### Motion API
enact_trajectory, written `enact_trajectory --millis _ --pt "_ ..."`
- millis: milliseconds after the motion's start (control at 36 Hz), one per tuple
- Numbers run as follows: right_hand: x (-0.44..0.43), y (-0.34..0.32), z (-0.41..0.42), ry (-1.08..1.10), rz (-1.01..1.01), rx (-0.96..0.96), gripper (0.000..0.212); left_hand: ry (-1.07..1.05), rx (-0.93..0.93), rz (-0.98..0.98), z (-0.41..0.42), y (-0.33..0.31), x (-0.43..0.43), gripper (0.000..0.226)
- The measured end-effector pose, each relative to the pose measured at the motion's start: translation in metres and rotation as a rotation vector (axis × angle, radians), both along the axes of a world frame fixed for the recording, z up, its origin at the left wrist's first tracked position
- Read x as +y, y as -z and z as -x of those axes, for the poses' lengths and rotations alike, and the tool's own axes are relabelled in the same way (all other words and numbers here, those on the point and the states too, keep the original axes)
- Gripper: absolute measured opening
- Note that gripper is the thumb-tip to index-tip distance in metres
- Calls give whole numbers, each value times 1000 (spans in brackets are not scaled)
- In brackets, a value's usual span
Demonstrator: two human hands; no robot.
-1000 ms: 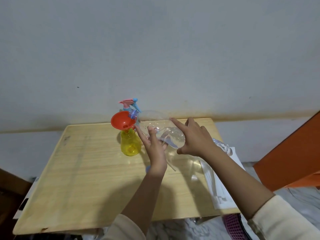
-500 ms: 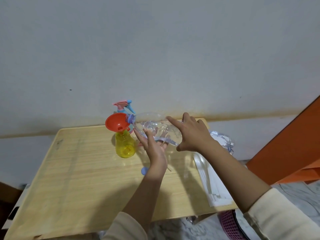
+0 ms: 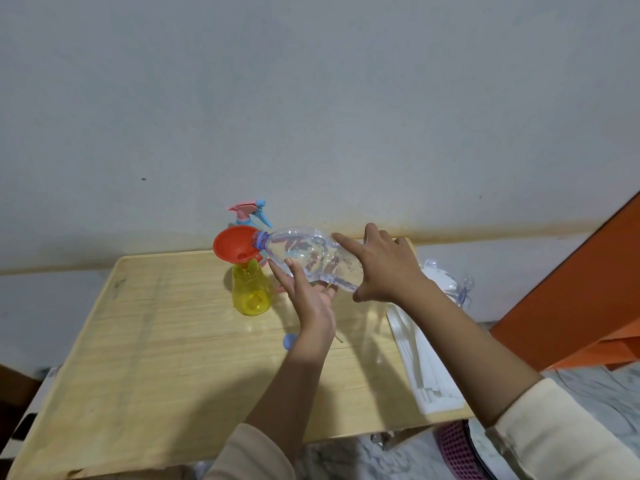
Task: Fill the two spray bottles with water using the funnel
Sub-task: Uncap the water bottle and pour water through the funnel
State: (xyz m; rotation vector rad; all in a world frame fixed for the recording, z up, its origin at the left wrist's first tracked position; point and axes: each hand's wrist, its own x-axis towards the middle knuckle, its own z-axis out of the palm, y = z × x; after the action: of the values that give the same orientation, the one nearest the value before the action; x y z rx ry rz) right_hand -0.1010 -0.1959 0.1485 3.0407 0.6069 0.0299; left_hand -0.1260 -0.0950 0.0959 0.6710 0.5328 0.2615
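Head view: wood table (image 3: 138, 358) w/ a yellow bottle (image 3: 251, 291) upright near its far edge, approx 11 o'clock from frame centre-bottom. Red funnel (image 3: 233, 247) sits in the bottle's neck, bowl tilted a bit toward the camera. A clear water bottle (image 3: 304, 258) is held nearly horizontal, neck pointing to 9 o'clock, mouth right at the funnel's rim on its 3 o'clock side; some water visible inside, lying along the lower wall. Left hand (image 3: 308, 299) supports it from below, palm up, fingers curled up round the underside, thumb on the near side. Right hand (image 3: 384, 271) grips the base end from the 3 o'clock side, fingers wrapped over the top, index stretched along the bottle, thumb underneath. Behind the funnel at 12 o'clock stands a 2nd spray bottle (image 3: 247, 216), only its pink/blue trigger head showing, close to the wall (image 3: 311, 98). Small blue cap (image 3: 289, 341) lies on the table just beside the left wrist, at its 9 o'clock. White sheets (image 3: 426, 368) rest on the table's right edge, approx 4 o'clock from the hands; clear plastic item (image 3: 450, 285) beyond them, can't tell what it is. Cream sleeves on both arms.
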Motion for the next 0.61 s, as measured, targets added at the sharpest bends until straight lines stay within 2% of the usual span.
enact_trajectory --millis 278,500,611 --pt "0 -4 0 5 16 -7 102 -2 -37 -17 5 -11 -2 52" --pt "1 -5 2 5 39 -12 102 -33 22 -352 7 -9 -3 52" --pt "2 -5 4 6 43 -15 102 -22 -2 -251 5 -6 -3 51"
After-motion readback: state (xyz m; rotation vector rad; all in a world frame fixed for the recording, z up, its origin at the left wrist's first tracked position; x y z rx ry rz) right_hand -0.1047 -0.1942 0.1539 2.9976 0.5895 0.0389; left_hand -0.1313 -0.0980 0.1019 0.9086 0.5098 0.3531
